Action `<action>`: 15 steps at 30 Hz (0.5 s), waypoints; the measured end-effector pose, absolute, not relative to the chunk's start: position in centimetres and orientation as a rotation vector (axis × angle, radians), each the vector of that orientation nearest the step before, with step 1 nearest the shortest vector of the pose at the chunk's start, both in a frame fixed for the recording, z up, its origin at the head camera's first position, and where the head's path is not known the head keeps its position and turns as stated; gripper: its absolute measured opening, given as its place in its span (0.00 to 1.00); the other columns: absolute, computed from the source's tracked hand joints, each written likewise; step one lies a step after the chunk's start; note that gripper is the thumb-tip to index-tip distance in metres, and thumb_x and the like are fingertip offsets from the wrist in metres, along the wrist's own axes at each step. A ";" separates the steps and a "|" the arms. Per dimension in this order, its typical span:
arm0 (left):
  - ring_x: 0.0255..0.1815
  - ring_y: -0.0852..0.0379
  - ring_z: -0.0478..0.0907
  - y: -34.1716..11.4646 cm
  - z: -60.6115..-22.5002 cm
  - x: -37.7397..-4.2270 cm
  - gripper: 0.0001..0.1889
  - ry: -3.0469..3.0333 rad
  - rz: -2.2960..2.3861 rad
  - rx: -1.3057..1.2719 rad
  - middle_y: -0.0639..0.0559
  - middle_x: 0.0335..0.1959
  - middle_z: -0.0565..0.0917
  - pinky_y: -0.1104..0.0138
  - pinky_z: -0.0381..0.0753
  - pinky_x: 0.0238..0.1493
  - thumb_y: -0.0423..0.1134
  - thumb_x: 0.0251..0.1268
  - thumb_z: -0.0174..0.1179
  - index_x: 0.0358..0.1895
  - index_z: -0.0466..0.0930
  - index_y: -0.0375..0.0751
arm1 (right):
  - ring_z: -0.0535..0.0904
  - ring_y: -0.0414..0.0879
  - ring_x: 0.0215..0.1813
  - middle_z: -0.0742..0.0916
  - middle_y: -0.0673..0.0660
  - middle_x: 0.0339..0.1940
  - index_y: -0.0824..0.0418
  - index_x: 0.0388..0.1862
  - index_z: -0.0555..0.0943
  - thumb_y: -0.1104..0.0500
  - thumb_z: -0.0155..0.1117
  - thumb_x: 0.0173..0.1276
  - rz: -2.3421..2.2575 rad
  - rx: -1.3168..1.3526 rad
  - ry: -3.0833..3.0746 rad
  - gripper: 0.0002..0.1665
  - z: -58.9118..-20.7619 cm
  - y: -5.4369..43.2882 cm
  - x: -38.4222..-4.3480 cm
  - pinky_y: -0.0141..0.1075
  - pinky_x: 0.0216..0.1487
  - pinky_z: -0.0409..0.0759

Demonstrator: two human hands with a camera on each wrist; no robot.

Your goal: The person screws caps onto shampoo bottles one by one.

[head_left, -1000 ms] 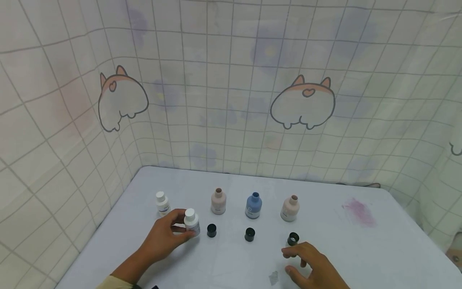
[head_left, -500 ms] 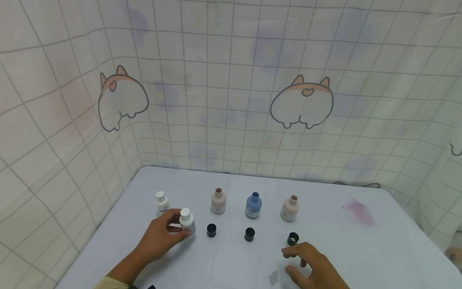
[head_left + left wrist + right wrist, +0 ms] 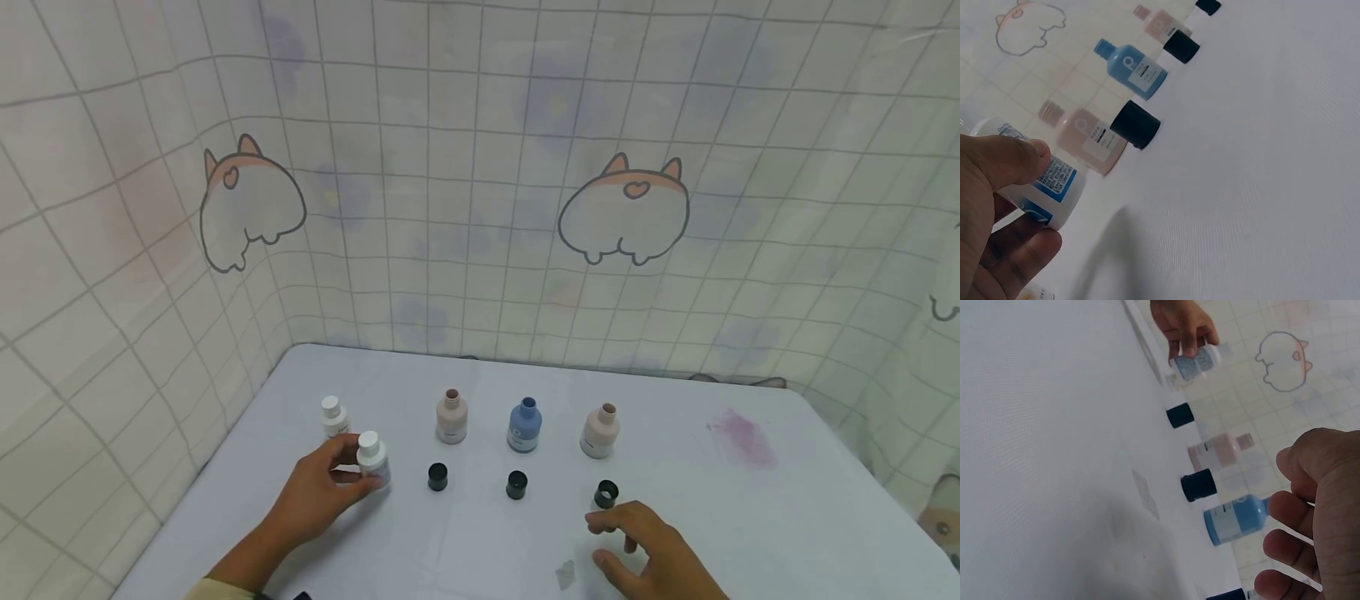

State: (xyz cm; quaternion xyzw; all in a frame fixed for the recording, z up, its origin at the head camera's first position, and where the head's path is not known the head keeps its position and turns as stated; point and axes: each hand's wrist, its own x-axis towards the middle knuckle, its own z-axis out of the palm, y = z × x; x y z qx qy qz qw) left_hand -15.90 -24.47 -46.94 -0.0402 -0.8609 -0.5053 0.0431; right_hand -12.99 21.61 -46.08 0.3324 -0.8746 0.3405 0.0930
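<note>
Shifted leftward, the white-capped bottle [image 3: 372, 460] is pinched in the left hand [image 3: 317, 493], best kept upright and clear of the second white bottle [image 3: 334, 418] nearby; right hand [image 3: 651, 546] empty, fingers loosely bent.

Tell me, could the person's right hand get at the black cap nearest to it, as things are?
Most likely yes: the right hand holds nothing, and the nearest black cap sits just ahead of it in the head view, with nothing seen standing between them.
</note>
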 end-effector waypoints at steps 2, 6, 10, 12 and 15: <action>0.52 0.52 0.84 -24.7 -47.1 -15.9 0.32 -2.631 -1.546 -0.122 0.46 0.54 0.84 0.70 0.85 0.50 0.38 0.54 0.79 0.62 0.76 0.41 | 0.74 0.37 0.36 0.83 0.41 0.46 0.50 0.58 0.80 0.59 0.77 0.65 1.012 0.974 -2.616 0.24 -45.9 21.5 -12.9 0.31 0.30 0.78; 0.52 0.51 0.84 -25.3 -47.4 -15.9 0.33 -2.633 -1.536 -0.117 0.45 0.54 0.84 0.71 0.85 0.50 0.39 0.54 0.79 0.63 0.75 0.41 | 0.75 0.37 0.36 0.83 0.41 0.45 0.50 0.58 0.81 0.58 0.76 0.66 1.024 0.957 -2.640 0.23 -45.7 21.4 -12.8 0.31 0.31 0.78; 0.53 0.50 0.84 -25.7 -47.4 -15.9 0.33 -2.633 -1.522 -0.108 0.44 0.55 0.84 0.71 0.85 0.50 0.40 0.55 0.79 0.63 0.75 0.40 | 0.75 0.37 0.36 0.84 0.41 0.45 0.48 0.58 0.81 0.59 0.76 0.65 1.030 0.955 -2.631 0.24 -45.8 21.5 -12.8 0.31 0.31 0.79; 0.52 0.49 0.84 -25.9 -47.4 -15.8 0.33 -2.634 -1.517 -0.099 0.43 0.55 0.83 0.71 0.85 0.50 0.40 0.55 0.79 0.63 0.75 0.40 | 0.75 0.38 0.37 0.84 0.41 0.45 0.48 0.58 0.81 0.59 0.76 0.65 1.040 0.938 -2.645 0.24 -45.8 21.5 -12.8 0.31 0.32 0.79; 0.53 0.49 0.84 -26.3 -47.5 -15.8 0.33 -2.631 -1.509 -0.100 0.43 0.55 0.83 0.71 0.85 0.50 0.41 0.56 0.79 0.64 0.74 0.40 | 0.75 0.38 0.37 0.84 0.41 0.45 0.48 0.58 0.81 0.59 0.76 0.66 1.046 0.924 -2.670 0.23 -45.8 21.5 -12.8 0.31 0.32 0.79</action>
